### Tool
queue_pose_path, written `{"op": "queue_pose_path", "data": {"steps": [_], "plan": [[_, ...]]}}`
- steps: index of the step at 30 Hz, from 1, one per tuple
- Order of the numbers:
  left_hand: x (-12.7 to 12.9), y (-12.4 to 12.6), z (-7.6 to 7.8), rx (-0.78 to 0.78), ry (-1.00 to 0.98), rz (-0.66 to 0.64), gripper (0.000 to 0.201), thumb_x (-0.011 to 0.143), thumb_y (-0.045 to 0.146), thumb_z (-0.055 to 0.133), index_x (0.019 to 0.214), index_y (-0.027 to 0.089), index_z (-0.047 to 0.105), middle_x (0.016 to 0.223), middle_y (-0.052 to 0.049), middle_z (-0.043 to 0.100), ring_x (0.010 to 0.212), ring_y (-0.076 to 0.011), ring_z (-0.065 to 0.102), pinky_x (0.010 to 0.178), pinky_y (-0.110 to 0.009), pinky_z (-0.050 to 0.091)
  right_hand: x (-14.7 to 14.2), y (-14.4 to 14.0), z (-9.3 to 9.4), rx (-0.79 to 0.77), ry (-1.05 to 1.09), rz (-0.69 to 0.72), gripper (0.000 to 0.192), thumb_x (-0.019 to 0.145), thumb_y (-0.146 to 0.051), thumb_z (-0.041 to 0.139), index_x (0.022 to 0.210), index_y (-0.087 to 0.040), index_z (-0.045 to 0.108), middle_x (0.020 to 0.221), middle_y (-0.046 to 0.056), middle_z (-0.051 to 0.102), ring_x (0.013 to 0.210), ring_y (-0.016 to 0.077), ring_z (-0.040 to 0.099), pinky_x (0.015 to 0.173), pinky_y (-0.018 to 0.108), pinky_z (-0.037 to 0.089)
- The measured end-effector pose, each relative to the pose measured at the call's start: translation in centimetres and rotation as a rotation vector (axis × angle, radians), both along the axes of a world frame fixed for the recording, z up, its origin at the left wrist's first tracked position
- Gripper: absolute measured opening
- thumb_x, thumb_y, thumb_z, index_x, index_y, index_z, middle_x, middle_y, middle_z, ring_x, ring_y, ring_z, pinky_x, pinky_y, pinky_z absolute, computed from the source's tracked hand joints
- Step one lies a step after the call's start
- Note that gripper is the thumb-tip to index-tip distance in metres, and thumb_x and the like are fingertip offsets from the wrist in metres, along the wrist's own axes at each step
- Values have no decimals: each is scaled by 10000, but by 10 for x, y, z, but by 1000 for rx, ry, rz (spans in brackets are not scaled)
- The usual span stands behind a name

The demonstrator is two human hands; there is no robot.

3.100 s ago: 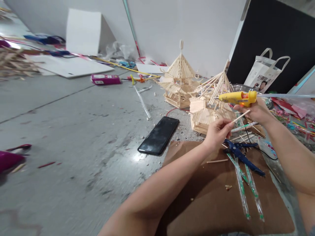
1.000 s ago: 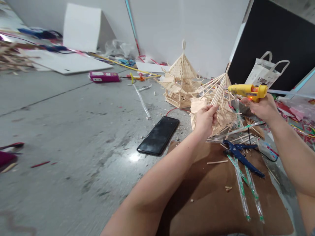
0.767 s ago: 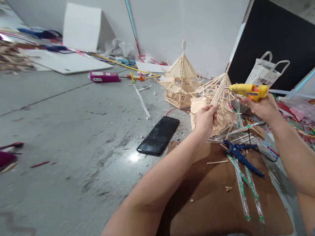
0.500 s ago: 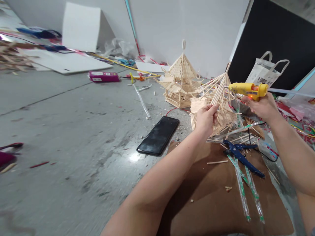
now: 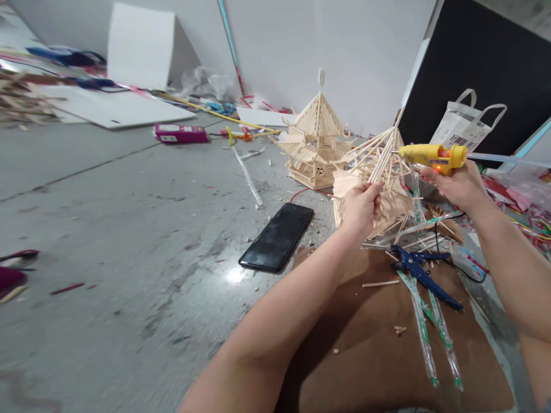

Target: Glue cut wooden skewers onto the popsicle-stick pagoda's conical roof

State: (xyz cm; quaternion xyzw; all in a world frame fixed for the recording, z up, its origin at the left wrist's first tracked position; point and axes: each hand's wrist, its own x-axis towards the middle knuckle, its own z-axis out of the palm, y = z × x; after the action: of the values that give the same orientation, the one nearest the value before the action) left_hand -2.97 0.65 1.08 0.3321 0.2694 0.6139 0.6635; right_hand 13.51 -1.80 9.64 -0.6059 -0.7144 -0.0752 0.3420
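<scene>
The left hand (image 5: pixel 361 202) is pinched on the lower end of a thin stick (image 5: pixel 379 171), held away from the roof frame (image 5: pixel 394 140) moments ago and now lying along it, apparently being set as a rib. The right hand (image 5: pixel 458 184) grips the glue gun (image 5: pixel 430 156), nozzle at the frame, contact unclear. Beyond, a white bag (image 5: pixel 456 123) stands, contents hidden.

Glue gun (image 5: pixel 433 156) yel w/ orange bits & a small red glow; near stick house (image 5: pixel 391 198) & far stick house (image 5: pixel 318 155) pale tan, roofs striped by rows of sticks. Phone (image 5: pixel 278 238) blk, pliers (image 5: pixel 424 278) dk blue, mat (image 5: pixel 365 350) brn, wrappers (image 5: pixel 423 332) clear w/ grn marks. Floor (image 5: pixel 129 229) gry w/ dk smudges, bag (image 5: pixel 458 126) wht w/ blk print, power strip (image 5: pixel 181 133) magenta w/ wht patches.
</scene>
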Motion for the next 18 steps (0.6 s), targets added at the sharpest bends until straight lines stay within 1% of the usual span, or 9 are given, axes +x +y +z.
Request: {"op": "queue_pose_path", "data": {"steps": [5, 11, 15, 18], "plan": [[0, 1, -1, 10, -10, 9, 229, 658, 271, 627, 581, 164, 440, 364, 92, 394, 274, -19, 293, 288, -153, 201, -1, 1, 0, 39, -21, -15, 483, 662, -642, 541, 828, -202, 651, 678, 39, 650, 709, 241, 633, 612, 352, 494], [1, 1, 1, -1, 11, 19, 247, 667, 272, 625, 565, 166, 427, 371, 87, 398, 278, -17, 302, 294, -154, 199, -5, -2, 3, -2, -19, -68, 458, 672, -623, 543, 799, -197, 651, 647, 42, 638, 697, 236, 631, 604, 343, 486], [1, 0, 1, -8, 27, 26, 251, 678, 276, 620, 565, 167, 423, 373, 87, 395, 278, -17, 304, 295, -154, 199, -3, 0, 2, 55, -16, -37, 465, 680, -639, 521, 813, -211, 642, 677, 35, 644, 722, 232, 630, 602, 330, 483], [1, -1, 2, -14, 31, 32, 251, 684, 271, 613, 564, 168, 417, 371, 86, 396, 276, -18, 299, 294, -154, 196, -3, 0, 2, 27, -15, -41, 461, 679, -635, 528, 794, -202, 637, 670, 48, 641, 727, 234, 629, 595, 317, 478]]}}
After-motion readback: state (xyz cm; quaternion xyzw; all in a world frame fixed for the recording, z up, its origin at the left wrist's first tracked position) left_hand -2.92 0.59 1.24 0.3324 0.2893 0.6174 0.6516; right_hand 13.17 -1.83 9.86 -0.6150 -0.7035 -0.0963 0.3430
